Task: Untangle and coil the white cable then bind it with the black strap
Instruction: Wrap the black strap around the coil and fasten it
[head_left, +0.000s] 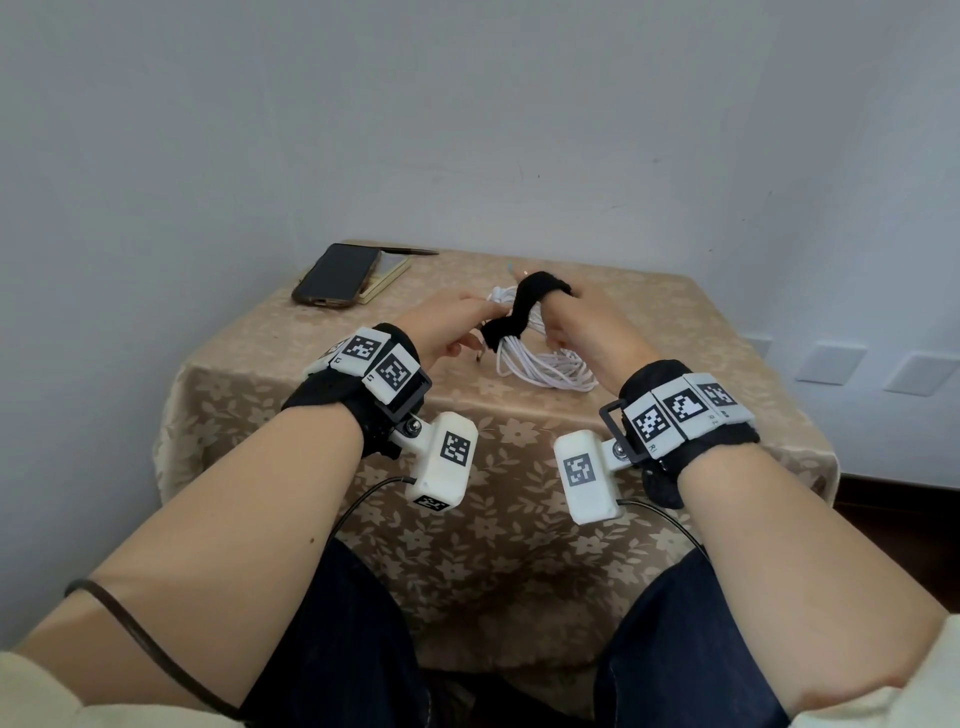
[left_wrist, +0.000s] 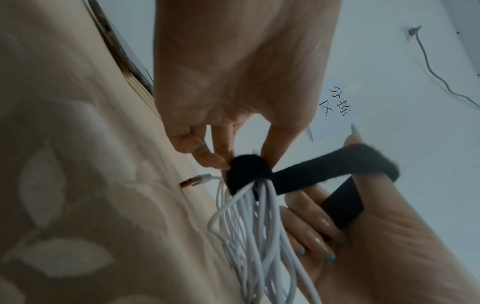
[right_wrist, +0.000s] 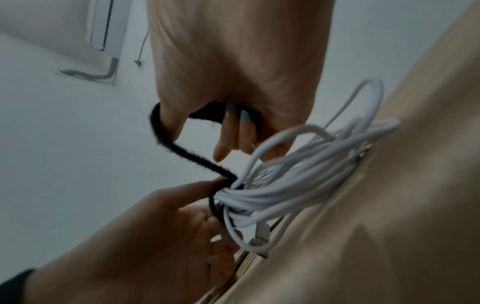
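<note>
Closest to us, our left hand (left_wrist: 233, 78) pinches the wrapped part of the black strap (left_wrist: 246, 174) between thumb and fingertips (left_wrist: 207, 158), right where it cinches the coiled white cable (head_left: 540, 364). The cable's loops hang below those fingers onto the floral tablecloth (head_left: 467, 545), a metal-tipped plug (left_wrist: 193, 181) just beside them. Our right hand (head_left: 587, 332) curls its fingers over the strap's free end, which loops around the thumb and runs taut back to the bundle. Beyond our left fingers, a smartphone (head_left: 337, 275) lies on a notebook (head_left: 387, 278).
</note>
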